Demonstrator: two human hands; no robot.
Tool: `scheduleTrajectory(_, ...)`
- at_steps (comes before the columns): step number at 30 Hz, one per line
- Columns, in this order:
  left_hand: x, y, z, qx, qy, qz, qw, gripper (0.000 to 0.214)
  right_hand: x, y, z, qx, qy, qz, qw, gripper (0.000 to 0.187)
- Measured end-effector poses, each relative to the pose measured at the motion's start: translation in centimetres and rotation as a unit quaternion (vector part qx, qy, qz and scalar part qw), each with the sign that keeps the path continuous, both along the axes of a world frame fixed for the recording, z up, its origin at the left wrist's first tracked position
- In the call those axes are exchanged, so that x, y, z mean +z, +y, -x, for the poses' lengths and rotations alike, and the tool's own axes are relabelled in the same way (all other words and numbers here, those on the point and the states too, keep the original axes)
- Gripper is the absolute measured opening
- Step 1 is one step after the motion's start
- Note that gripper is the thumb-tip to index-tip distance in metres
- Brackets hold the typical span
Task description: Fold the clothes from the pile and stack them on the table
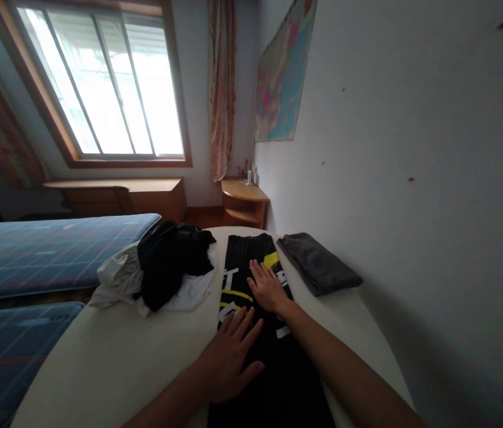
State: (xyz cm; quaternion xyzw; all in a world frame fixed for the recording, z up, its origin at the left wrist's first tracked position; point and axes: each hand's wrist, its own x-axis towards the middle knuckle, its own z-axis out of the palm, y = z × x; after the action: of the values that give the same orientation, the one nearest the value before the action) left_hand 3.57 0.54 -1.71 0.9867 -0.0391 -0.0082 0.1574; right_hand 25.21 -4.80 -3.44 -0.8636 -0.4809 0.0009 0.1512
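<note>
A black garment (242, 255) with white and yellow print lies folded into a long strip on the cream bed surface (113, 362). My left hand (228, 356) rests flat on its near part, fingers stretched out. Farther along the strip, my right hand (266, 288) presses flat on the garment, fingers together and extended. Neither hand holds anything.
A heap of black and white clothes (162, 270) lies left of the garment. A folded grey garment (318, 261) lies to its right, near the white wall (411, 148). Blue plaid beds (46, 249) stand at left; a wooden corner shelf (244, 202) and a window (108, 83) are beyond.
</note>
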Motion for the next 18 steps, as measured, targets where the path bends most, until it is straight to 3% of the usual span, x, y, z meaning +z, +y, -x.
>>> scheduleTrajectory(8, 0.5, -1.3, 3.6, -0.011, 0.04, -0.003, 0.999, 0.087, 0.5, -8.0, 6.4, 0.084, 0.001, 0.053, 0.995, 0.066)
scheduleTrajectory(14, 1.4, -3.1, 7.7, -0.076, 0.048, 0.028, 0.996, 0.09, 1.3, -15.2, 12.4, 0.143, 0.059, 0.051, 0.987, 0.068)
scheduleTrajectory(18, 2.2, -4.6, 9.8, -0.085, 0.057, 0.03, 0.994, 0.094, 1.3, -19.7, 15.8, 0.151, 0.096, 0.031, 0.983, 0.072)
